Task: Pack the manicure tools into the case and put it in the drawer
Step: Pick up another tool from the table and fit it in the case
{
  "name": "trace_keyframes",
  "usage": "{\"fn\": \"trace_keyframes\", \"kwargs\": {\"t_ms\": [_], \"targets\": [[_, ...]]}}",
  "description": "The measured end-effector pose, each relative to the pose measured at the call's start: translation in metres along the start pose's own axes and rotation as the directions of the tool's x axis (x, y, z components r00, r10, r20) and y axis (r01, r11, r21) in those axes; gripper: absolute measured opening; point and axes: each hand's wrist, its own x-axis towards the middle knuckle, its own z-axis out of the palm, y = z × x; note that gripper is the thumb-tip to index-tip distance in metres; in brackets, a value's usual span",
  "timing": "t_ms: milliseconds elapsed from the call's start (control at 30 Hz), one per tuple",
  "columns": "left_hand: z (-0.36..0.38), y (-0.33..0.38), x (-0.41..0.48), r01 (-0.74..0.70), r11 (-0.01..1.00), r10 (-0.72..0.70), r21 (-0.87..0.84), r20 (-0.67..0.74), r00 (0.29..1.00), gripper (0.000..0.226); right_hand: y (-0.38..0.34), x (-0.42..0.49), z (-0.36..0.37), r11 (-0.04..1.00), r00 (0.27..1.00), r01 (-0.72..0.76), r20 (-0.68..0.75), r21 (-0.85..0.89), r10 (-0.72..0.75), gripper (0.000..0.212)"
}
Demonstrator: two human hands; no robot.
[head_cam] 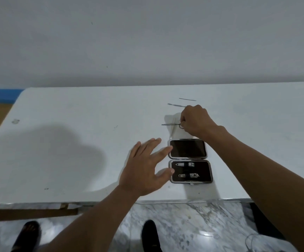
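Two hands (pixel 195 120) flanking open case (pixel 190 161)

A plain home room: white table (pixel 74 142) against a bare wall (pixel 147 42), marble-patterned floor (pixel 184 219) (glossy) underfoot.

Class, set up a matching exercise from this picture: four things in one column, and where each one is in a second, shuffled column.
Things
1. two silver nail clippers
2. open black manicure case
3. left hand
4. thin metal tool with a ring handle

Places
A. pinched at its ring end by the right hand
B. strapped in the near half of the case
C. spread open, its fingers at the case's left edge
D. lying flat near the white table front edge

Pairs: 1-B, 2-D, 3-C, 4-A
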Motion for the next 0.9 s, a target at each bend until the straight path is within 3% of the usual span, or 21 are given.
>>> {"fn": "trace_keyframes", "kwargs": {"t_ms": [100,200,300,433,767,900], "targets": [[0.000,0.000,0.000,0.005,1.000,-0.005,-0.006,0.002,1.000,0.062,-0.004,0.000,-0.005,0.996,0.998,0.049,0.032,-0.080,-0.047,0.007],[0.000,0.001,0.001,0.008,1.000,-0.008,-0.007,-0.001,1.000,0.062,-0.005,-0.008,-0.007,0.991,1.000,0.018,0.002,-0.135,-0.018,0.028],[0.000,0.001,0.000,0.006,1.000,-0.006,-0.002,-0.009,1.000,0.062,-0.001,-0.015,-0.008,0.986,0.994,-0.044,-0.104,-0.163,0.027,0.021],[0.000,-0.001,0.001,0.001,1.000,-0.001,0.008,-0.011,1.000,0.061,0.004,-0.022,-0.013,0.988,0.988,-0.084,-0.139,-0.130,0.066,0.043],[0.004,-0.002,-0.001,-0.016,0.999,0.017,0.035,-0.041,0.999,0.060,0.020,-0.076,0.003,0.994,0.995,0.031,-0.092,-0.103,-0.041,0.017],[0.005,-0.003,-0.001,-0.024,0.998,0.027,0.051,-0.044,0.999,0.060,0.025,-0.104,0.011,0.989,0.993,0.072,-0.082,-0.127,-0.083,0.018]]}}
